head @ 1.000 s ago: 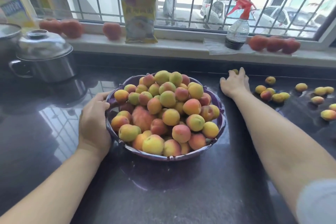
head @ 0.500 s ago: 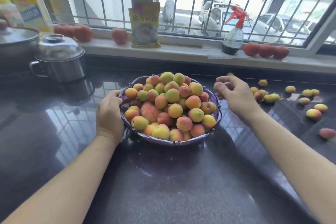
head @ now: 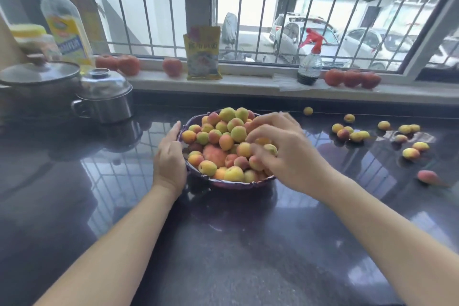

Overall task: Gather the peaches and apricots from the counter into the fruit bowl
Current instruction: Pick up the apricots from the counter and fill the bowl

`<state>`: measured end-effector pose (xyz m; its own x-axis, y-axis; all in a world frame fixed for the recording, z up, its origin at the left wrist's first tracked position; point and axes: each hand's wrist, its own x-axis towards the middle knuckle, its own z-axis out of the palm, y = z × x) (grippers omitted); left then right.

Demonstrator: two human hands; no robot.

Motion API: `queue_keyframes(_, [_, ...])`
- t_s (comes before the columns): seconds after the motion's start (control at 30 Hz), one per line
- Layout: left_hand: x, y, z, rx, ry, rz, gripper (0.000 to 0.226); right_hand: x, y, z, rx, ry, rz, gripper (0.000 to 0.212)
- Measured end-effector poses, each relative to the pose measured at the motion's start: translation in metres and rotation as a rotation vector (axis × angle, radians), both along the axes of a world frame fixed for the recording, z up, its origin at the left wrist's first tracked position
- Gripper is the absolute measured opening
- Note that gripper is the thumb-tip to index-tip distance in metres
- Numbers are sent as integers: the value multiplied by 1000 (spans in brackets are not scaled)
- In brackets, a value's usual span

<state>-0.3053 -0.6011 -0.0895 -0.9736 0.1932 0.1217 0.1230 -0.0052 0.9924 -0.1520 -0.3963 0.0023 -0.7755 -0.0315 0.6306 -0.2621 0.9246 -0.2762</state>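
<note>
A purple fruit bowl (head: 238, 184) stands mid-counter, heaped with yellow-orange apricots and a larger pink peach (head: 214, 154). My left hand (head: 170, 159) grips the bowl's left rim, thumb up along the edge. Over the right side of the heap, my right hand (head: 290, 154) has its blurred fingers curled round an orange apricot (head: 262, 141). Several loose apricots (head: 356, 135) lie on the dark counter to the right. A pink peach (head: 427, 176) lies nearer the front right, and one apricot (head: 308, 110) sits by the back wall.
A lidded steel pot (head: 105, 99) and a bigger pot (head: 37, 82) stand at the left, with an oil bottle (head: 65, 30) behind. On the windowsill are a yellow packet (head: 202, 54), a spray bottle (head: 309, 62) and red round fruits (head: 351, 78).
My right hand left the counter behind the bowl, closed round a small fruit and came over the bowl's right side. My left hand stayed on the rim. The view pulled back.
</note>
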Motion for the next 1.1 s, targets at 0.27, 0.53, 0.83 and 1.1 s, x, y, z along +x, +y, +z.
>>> queue_keyframes(0.27, [75, 18, 16, -8, 171, 173, 74, -6, 112, -32, -389, -173, -575, 17])
queue_keyframes(0.53, [12, 11, 9, 357, -145, 316, 35, -72, 177, -90, -368, -407, -635, 57])
queue_keyframes(0.83, [-6, 24, -13, 463, -64, 279, 44, -163, 226, -84, -291, -424, -758, 54])
queue_keyframes(1.1, [-6, 22, -10, 465, -98, 248, 45, -162, 223, -85, -232, -347, -688, 30])
